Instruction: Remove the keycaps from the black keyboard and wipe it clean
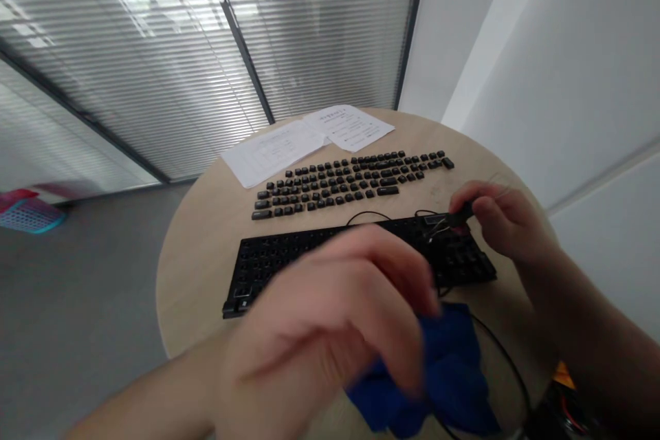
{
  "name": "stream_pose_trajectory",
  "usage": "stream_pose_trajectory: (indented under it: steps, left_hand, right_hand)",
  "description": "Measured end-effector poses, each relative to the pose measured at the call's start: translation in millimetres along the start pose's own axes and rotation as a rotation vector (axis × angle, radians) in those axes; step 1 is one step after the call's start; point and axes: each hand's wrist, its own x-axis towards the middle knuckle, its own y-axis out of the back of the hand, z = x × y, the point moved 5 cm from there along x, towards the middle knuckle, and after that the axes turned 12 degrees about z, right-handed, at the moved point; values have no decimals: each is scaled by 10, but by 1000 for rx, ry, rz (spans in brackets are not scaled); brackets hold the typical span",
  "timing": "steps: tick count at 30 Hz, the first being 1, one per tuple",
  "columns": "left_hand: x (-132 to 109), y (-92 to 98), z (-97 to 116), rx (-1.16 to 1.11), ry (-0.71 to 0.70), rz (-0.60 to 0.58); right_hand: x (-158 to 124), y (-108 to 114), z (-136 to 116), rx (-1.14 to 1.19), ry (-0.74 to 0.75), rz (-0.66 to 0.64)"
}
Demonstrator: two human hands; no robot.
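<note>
My left hand (330,309) is large and smeared by motion in front of the keyboard, its fingers curled downward. Whether anything sits between its fingertips cannot be made out. Behind and below those fingers lies a crumpled blue cloth (448,371). My right hand (495,213) is closed around the dark handle of a keycap puller (456,218). The puller's wire ends point left, over the right part of a black keyboard (268,258). Many of the keyboard's key places show bare, without caps. My left hand hides its middle.
Rows of loose black keycaps (330,185) are laid out beyond the keyboard on a round wooden table (190,254). White paper sheets (278,151) lie at the far edge. A black cable (508,357) runs along the near right. A basket (34,213) stands on the floor.
</note>
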Motion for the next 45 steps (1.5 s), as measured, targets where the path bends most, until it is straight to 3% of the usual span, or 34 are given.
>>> stream_pose_trajectory:
  steps: [1,3,6,10,14,26,35,45]
  left_hand:
    - [190,240,-161,51,9,185]
    - [419,526,-501,283,-117,333]
    - [488,658,-1122,521,-95,352]
    - [384,616,-1579,412,58,221]
    - [377,618,-1663,396,83,192]
    - [352,389,-1907,300,31,-65]
    - [386,324,-2041,199,86,-66]
    - [422,286,-2025,147,85,-67]
  right_hand:
    - [-42,-40,-43,-9,13,-59]
    - [-126,-122,-118,-43,61,-166]
    - [-201,-177,-160,-108,140,-201]
    - [-223,-160,-98,-174,143,-201]
    - [-209,-118,-26,-196,106,-220]
    - [-226,-152,63,-150,15,-298]
    - [-240,-191,-76,-224,172,-332]
    - [-300,-230,69,-194,-65,-378]
